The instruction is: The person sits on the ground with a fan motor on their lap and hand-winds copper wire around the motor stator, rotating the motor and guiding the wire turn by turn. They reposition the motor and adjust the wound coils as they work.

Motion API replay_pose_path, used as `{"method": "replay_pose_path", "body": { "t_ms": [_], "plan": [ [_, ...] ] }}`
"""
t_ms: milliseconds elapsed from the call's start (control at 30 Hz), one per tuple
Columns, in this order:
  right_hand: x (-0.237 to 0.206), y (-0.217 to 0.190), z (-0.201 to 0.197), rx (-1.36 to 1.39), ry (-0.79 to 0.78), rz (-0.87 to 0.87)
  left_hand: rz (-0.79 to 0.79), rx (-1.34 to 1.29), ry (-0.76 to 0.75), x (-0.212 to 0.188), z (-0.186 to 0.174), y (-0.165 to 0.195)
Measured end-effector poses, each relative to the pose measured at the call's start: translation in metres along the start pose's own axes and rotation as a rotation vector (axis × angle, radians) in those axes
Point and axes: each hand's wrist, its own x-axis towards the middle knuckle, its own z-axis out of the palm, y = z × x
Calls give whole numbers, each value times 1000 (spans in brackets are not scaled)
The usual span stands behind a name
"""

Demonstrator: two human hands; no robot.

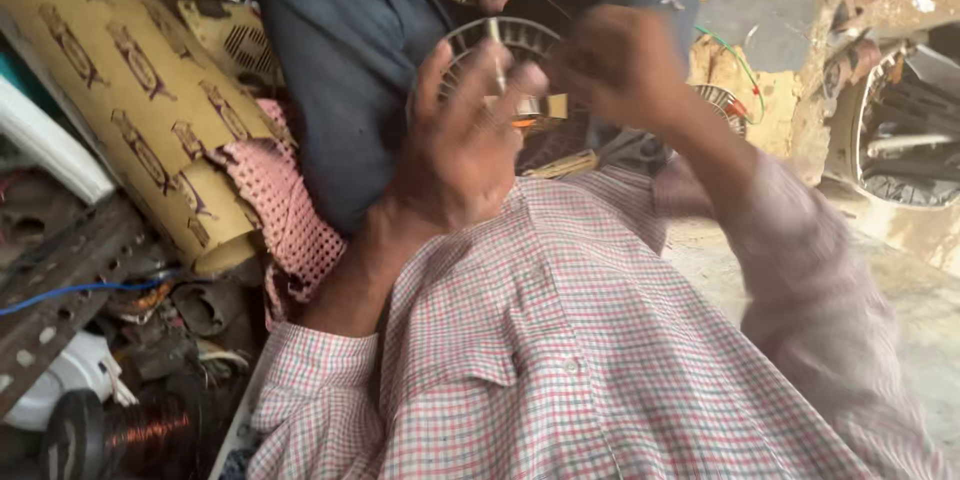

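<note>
The left hand [462,145] was raised with its fingers spread, the palm laid over the near rim of a round grey metal motor stator with slotted teeth [497,43], apparently to steady the ring. A thin pale stick-like tool [495,55] stood upright between the fingers against the stator; which fingers pinched it could not be told.

The right hand [618,65], blurred, sat just right of the stator with its fingers curled together, as if closed on something fine; what it held, if anything, could not be told. A patch of orange copper-coloured winding [525,122] showed just below the stator, beside the left fingertips.

The stator rested on the person's lap, against the bent knee in dark grey trousers [345,60] to its left, a position that kept it propped near both hands. Below the stator lay the red-and-white checked shirt [560,340] on the person's chest and sleeves.

Further left of the stator lay a pink knitted cloth [285,205], then a rolled yellow-brown printed sheet [140,90]. Far lower left, a dark spool of copper wire [130,435] and a blue cable [70,292] sat among scrap. Right of the stator, a second slotted ring [722,105] and a green wire [735,55] lay on rubble.
</note>
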Motion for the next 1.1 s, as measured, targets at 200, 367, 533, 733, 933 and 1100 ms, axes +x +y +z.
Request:
{"method": "replay_pose_path", "body": {
  "t_ms": [200,367,533,733,933,1100],
  "plan": [
    [16,25,25,-165,153,-181,-524,-508,7,46,13,-54],
    [-23,-62,7,-629,-277,-362,-493,-761,-371,65,-14,-70],
    [-28,-59,-28,-532,-101,-147,-109,-303,36,9,-4,-15],
    [20,36,10,24,90,-97,-447,-793,128,4,14,-22],
    [1,-31,11,-636,-129,-336,-526,-607,-459,66,-5,-71],
    [-28,-70,-14,-357,-217,-423,-425,-951,66,52,-28,-28]
  ]
}}
